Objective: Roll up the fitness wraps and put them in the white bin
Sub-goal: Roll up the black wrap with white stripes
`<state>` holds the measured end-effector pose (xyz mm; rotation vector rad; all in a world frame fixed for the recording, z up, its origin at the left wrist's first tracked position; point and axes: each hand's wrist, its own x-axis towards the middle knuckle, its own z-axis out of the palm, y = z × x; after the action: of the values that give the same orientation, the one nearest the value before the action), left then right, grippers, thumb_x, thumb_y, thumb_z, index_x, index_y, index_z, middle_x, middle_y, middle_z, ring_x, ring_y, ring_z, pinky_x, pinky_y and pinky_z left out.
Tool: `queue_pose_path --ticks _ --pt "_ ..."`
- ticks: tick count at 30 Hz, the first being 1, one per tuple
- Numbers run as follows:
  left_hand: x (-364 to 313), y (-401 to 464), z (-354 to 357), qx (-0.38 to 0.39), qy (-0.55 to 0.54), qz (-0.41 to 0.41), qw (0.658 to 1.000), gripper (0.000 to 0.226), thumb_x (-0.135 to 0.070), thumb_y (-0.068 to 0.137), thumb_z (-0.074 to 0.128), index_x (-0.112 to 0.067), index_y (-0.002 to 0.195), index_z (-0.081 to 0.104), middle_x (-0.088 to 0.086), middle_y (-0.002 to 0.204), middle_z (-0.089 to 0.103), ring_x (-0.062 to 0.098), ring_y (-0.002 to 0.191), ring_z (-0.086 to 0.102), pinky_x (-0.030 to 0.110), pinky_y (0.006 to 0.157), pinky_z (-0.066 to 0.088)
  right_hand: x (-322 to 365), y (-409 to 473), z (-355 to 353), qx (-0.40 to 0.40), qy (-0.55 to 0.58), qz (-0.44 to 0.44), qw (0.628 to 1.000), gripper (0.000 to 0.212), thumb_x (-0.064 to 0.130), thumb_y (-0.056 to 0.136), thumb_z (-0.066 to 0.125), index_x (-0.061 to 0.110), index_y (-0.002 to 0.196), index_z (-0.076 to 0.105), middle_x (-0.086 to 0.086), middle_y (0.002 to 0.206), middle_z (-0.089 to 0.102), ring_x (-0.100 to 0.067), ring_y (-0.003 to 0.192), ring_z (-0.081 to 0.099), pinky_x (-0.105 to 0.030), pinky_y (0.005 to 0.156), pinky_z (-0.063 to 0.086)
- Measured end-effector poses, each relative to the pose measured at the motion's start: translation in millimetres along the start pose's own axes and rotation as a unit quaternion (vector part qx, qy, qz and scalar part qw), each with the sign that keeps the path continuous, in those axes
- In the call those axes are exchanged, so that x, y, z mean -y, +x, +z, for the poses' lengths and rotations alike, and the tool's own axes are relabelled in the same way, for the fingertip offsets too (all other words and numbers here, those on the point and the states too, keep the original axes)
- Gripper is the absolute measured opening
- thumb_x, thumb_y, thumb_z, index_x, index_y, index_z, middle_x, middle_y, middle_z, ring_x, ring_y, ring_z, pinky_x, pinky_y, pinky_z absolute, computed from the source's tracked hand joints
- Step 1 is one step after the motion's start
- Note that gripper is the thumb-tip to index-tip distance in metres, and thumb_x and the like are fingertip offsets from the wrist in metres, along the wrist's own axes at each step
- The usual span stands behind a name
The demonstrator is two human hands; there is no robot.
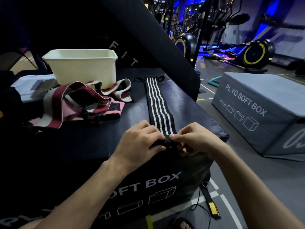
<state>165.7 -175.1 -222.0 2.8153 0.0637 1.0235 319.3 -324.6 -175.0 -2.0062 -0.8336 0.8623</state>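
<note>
On the front face of the black soft box in front of me I can read white capitals, "BOX" in full and before it "FT" with a partly hidden "O", the rest cut off by my left forearm; beneath the letters runs a row of white outline drawings of boxes, growing larger toward the right. The grey soft box on the floor to my right carries "PLYO SOFT BOX" in white on its top, with four box outlines under it and a white scrawl on its side that I cannot read. The dark slanted pad behind the bin shows the white letters "FIT".
</note>
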Motion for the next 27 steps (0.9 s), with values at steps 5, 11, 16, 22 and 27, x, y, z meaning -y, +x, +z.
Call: queue_pose_path --ticks 5,11,16,22,27 --pt "3.7 0.9 4.1 -0.017 -0.028 -0.011 0.999 0.025 -0.046 0.085 0.071 -0.025 0.096 0.078 -0.015 0.092 0.071 0.013 0.085 0.057 0.033 0.069 0.055 -11.8 -0.5 3.1 -0.057 0.003 -0.084 0.995 0.033 0.035 0.090 0.077 0.008 0.079 0.063 -0.002 0.059 0.063 -0.021 0.048 0.064 -0.023 0.045 0.044" --pt "8.1 6.7 1.7 0.012 -0.125 -0.091 0.988 0.029 -0.060 0.087 0.064 -0.036 0.097 0.078 -0.022 0.090 0.071 0.007 0.086 0.051 0.038 0.072 0.053 -27.5 5.7 -1.6 -0.138 -0.183 -0.362 0.904 0.006 0.029 0.089 0.080 0.026 0.092 0.076 0.011 0.092 0.067 -0.012 0.084 0.067 -0.019 0.069 0.050" --pt "12.7 15.9 0.1 0.024 -0.187 -0.150 0.971 0.008 -0.043 0.088 0.078 -0.037 0.091 0.081 -0.041 0.076 0.063 -0.002 0.086 0.053 0.014 0.074 0.038 -29.5 9.4 -7.5 -0.090 -0.213 -0.348 0.908 0.024 0.037 0.083 0.084 0.027 0.103 0.074 0.015 0.098 0.067 -0.006 0.096 0.063 -0.017 0.079 0.047" --pt "21.8 23.2 -2.3 0.068 -0.262 -0.175 0.947 0.009 -0.030 0.088 0.080 -0.025 0.093 0.084 -0.032 0.070 0.069 -0.011 0.068 0.060 0.009 0.069 0.040 -27.5 17.2 -5.6 -0.117 -0.245 -0.374 0.887 0.016 0.027 0.087 0.081 0.021 0.100 0.073 0.013 0.093 0.067 -0.002 0.088 0.061 -0.011 0.073 0.041" --pt "23.4 20.5 -1.3 0.052 -0.273 -0.192 0.941 0.006 -0.028 0.091 0.078 -0.029 0.093 0.083 -0.019 0.082 0.076 0.008 0.079 0.071 0.030 0.075 0.054 -27.2 20.3 -3.1 -0.121 -0.260 -0.369 0.884 0.019 0.037 0.091 0.072 0.021 0.101 0.071 0.015 0.092 0.064 -0.001 0.090 0.058 -0.009 0.076 0.039"
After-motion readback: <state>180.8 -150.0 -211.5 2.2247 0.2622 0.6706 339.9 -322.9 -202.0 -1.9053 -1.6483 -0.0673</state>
